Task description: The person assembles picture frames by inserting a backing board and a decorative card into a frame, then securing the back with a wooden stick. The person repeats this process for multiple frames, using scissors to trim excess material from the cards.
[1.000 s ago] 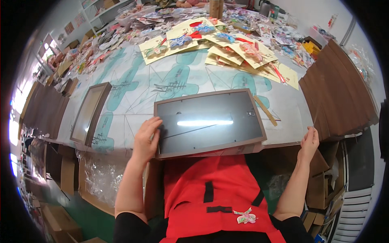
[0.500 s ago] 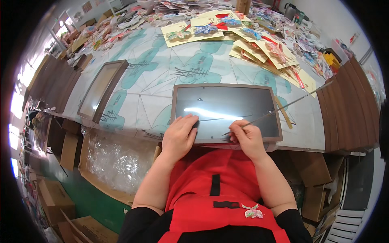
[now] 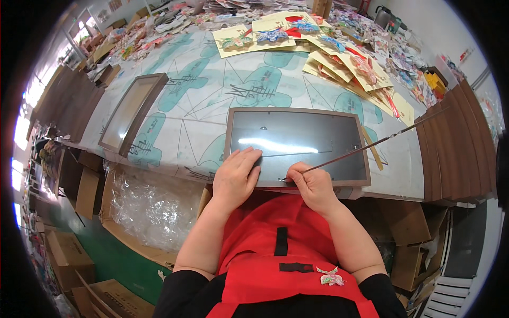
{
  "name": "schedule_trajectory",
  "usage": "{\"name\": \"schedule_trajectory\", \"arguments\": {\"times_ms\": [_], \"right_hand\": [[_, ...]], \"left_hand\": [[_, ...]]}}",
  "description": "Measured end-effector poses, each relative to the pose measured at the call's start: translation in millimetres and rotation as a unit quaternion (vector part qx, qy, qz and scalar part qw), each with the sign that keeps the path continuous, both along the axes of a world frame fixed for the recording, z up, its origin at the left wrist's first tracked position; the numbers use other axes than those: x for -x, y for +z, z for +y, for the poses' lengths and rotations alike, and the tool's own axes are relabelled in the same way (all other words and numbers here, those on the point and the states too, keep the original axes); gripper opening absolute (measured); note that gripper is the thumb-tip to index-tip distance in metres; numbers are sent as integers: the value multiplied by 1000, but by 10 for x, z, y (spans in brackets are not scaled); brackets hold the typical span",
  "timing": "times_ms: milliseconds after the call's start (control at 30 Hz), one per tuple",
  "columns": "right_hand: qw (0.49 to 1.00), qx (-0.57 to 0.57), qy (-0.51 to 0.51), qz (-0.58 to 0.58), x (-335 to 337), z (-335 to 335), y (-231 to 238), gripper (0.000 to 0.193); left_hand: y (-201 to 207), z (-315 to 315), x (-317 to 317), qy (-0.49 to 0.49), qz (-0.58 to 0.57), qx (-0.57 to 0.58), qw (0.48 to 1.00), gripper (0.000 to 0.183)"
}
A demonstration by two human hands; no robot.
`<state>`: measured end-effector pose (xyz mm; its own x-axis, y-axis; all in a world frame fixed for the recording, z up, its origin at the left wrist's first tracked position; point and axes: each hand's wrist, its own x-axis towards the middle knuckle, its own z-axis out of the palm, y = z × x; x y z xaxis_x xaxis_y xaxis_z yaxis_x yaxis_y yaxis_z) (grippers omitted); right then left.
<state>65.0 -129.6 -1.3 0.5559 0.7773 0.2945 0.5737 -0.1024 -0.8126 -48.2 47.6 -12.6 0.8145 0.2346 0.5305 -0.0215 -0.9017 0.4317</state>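
Note:
A brown rectangular picture frame (image 3: 343, 114) with a dark, shiny panel lies on the table's near edge in front of me. My left hand (image 3: 237, 172) rests on its lower left part, fingers stretched over the panel. Pinched in my right hand (image 3: 312, 184) is a long, thin dark rod (image 3: 360, 150), slanting up to the right beyond the frame. Its near tip meets or hovers by the frame's lower edge; I cannot tell which. Small metal fasteners (image 3: 263, 127) show along the panel's border.
A second brown frame (image 3: 147, 108) lies to the left. Stacks of brown frames stand at the right (image 3: 458, 146) and left (image 3: 66, 108). Cream cards (image 3: 366, 69) with colourful ornaments lie at the back. A flat wooden strip (image 3: 377, 159) sits beside the frame. Below, a carton (image 3: 151, 212) holds clear plastic.
My right hand has moved left along the frame's lower edge, taking the rod's near tip with it. My left hand stays almost in place.

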Motion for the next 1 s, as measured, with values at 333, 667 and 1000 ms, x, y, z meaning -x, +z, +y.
{"name": "schedule_trajectory", "arguments": {"times_ms": [333, 667, 1000], "right_hand": [[999, 22, -32, -25, -107, -272, 56, 17], [991, 8, -134, -2, -542, -1194, 29, 20], [911, 41, -390, 126, -1087, -1949, -142, 35]], "left_hand": [[6, 6, 1, -10, 6, 12, 1000, 31], [16, -35, -9, -3, 12, 21, 1000, 31], [-2, -24, -35, -10, 15, -6, 1000, 33]]}}
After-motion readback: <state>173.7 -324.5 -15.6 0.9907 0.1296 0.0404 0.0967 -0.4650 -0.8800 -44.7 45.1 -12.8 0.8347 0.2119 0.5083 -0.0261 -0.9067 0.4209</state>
